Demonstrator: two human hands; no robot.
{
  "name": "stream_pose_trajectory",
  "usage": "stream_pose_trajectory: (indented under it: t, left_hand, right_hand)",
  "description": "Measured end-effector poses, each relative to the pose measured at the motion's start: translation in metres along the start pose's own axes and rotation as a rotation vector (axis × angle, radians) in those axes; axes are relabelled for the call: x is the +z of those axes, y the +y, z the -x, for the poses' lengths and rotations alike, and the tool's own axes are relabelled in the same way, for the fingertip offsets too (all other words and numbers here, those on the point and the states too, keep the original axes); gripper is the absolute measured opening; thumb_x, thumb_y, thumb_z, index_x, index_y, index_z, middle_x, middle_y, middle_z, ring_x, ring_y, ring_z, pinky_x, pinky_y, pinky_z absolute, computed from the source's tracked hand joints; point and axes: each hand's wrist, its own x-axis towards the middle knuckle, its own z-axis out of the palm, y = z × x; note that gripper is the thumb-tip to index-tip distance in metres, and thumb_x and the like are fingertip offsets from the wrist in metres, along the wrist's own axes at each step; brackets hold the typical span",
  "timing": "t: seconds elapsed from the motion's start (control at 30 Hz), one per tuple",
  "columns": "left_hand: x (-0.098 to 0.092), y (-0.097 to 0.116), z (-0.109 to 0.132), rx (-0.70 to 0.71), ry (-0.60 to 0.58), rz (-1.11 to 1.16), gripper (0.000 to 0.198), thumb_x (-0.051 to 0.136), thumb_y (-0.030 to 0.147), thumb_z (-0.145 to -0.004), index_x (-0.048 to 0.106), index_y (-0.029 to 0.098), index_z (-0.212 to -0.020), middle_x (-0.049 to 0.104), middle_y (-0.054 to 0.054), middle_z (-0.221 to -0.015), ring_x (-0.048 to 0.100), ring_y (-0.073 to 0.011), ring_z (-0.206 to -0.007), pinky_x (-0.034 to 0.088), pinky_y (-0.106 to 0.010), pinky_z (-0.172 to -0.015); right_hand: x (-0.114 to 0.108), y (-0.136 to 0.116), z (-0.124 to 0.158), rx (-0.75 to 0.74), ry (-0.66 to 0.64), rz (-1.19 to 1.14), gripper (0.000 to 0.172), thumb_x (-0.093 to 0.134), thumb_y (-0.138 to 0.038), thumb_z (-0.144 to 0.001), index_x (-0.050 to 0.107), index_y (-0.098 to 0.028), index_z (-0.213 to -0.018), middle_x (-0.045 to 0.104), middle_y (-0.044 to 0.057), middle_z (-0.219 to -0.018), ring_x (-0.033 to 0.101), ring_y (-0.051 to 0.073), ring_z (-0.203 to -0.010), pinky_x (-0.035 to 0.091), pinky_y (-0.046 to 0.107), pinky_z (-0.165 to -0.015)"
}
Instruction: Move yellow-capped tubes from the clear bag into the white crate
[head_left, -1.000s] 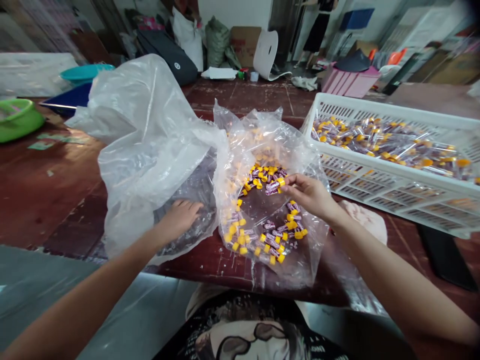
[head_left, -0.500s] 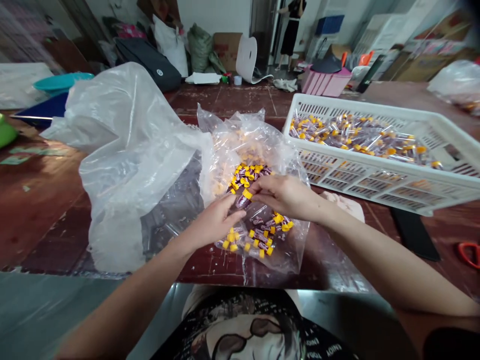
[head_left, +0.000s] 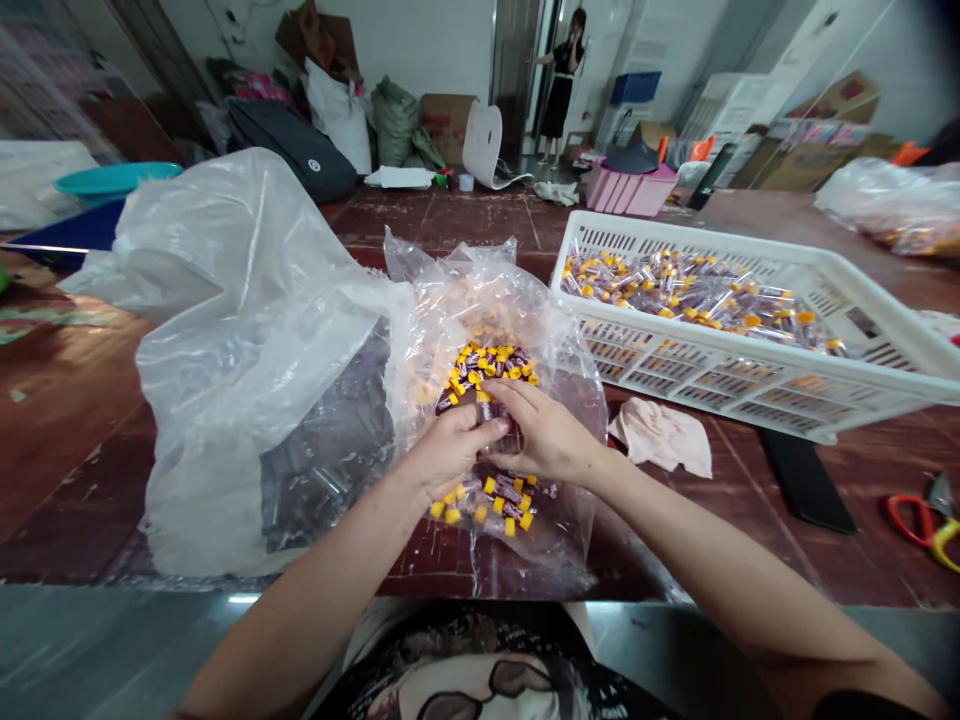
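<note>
My left hand (head_left: 448, 450) is closed on a small yellow-capped tube (head_left: 485, 408), its thumb along the tube's side. From the right, my right hand (head_left: 553, 432) curls round the same tube, with fingertips by the cap and the thumb below. Part of the tube is hidden by fingers. Under both hands spreads a clear plastic bag (head_left: 574, 400). A heap of purple tubes with yellow caps (head_left: 491, 362) lies at the bag's mouth, and a smaller group of them (head_left: 510, 500) is on the plastic nearer me.
A white slotted crate (head_left: 697, 370) of clear yellow-capped tubes stands at right. To the left, a large translucent bag (head_left: 225, 270) holds clear tubes (head_left: 330, 450). A pink cloth (head_left: 664, 435), a black flat object (head_left: 806, 480) and scissors (head_left: 919, 520) lie at right. A person (head_left: 559, 90) stands far back.
My right hand has closed further round the tube, which now stands more upright between both hands. The whole view has shifted slightly, bringing the scissors into fuller sight.
</note>
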Motion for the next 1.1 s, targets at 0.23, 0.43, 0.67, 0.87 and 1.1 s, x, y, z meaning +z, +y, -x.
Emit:
stream_pose_trajectory:
  t: [0.23, 0.43, 0.67, 0.87, 1.1]
  left_hand:
    - [0.009, -0.006, -0.004, -0.048, -0.042, -0.002, 0.036, 0.092, 0.031, -0.068, 0.073, 0.012, -0.092, 0.075, -0.010, -0.094, 0.069, -0.0252, -0.102, 0.051, -0.037, -0.094]
    - [0.013, -0.010, -0.012, -0.063, -0.099, -0.079, 0.036, 0.089, 0.030, -0.071, 0.073, 0.015, -0.099, 0.075, -0.010, -0.099, 0.066, -0.0274, -0.111, 0.051, -0.039, -0.097]
    - [0.020, -0.007, -0.012, -0.086, -0.091, -0.131, 0.042, 0.087, 0.042, -0.073, 0.072, 0.015, -0.103, 0.075, -0.013, -0.111, 0.069, -0.0278, -0.111, 0.053, -0.039, -0.096]
    - [-0.016, 0.022, -0.003, 0.283, 0.229, -0.579, 0.051, 0.072, 0.053, -0.085, 0.064, 0.021, -0.123, 0.073, -0.010, -0.124, 0.072, -0.0261, -0.108, 0.052, -0.047, -0.106]
    - [-0.118, 0.040, 0.064, 0.456, 0.917, -0.920, 0.037, 0.062, 0.055, -0.091, 0.063, 0.031, -0.119, 0.074, 0.000, -0.117, 0.069, -0.0302, -0.112, 0.051, -0.055, -0.108]
  right_hand:
    - [-0.009, -0.001, 0.010, 0.015, 0.046, -0.011, 0.064, 0.075, -0.039, -0.083, 0.051, -0.017, -0.137, 0.066, 0.015, -0.124, 0.064, 0.029, -0.116, 0.055, 0.050, -0.101]
    - [-0.007, 0.003, 0.018, 0.045, 0.007, -0.082, 0.091, 0.080, -0.046, -0.081, 0.034, -0.014, -0.153, 0.051, 0.023, -0.147, 0.050, 0.033, -0.138, 0.049, 0.052, -0.111]
    - [-0.027, 0.008, 0.019, 0.076, 0.054, 0.044, 0.070, 0.074, -0.042, -0.081, 0.049, -0.019, -0.142, 0.064, 0.015, -0.130, 0.063, 0.030, -0.118, 0.057, 0.048, -0.099]
    - [-0.165, 0.126, -0.005, 0.554, 0.307, 0.541, 0.098, 0.073, -0.045, -0.087, 0.017, -0.013, -0.162, 0.036, 0.024, -0.154, 0.036, 0.043, -0.145, 0.033, 0.064, -0.117]
    - [-0.156, 0.119, 0.072, 0.629, 0.303, 0.708, 0.085, 0.053, -0.051, -0.099, 0.011, -0.021, -0.166, 0.027, 0.022, -0.164, 0.036, 0.040, -0.148, 0.042, 0.058, -0.112]
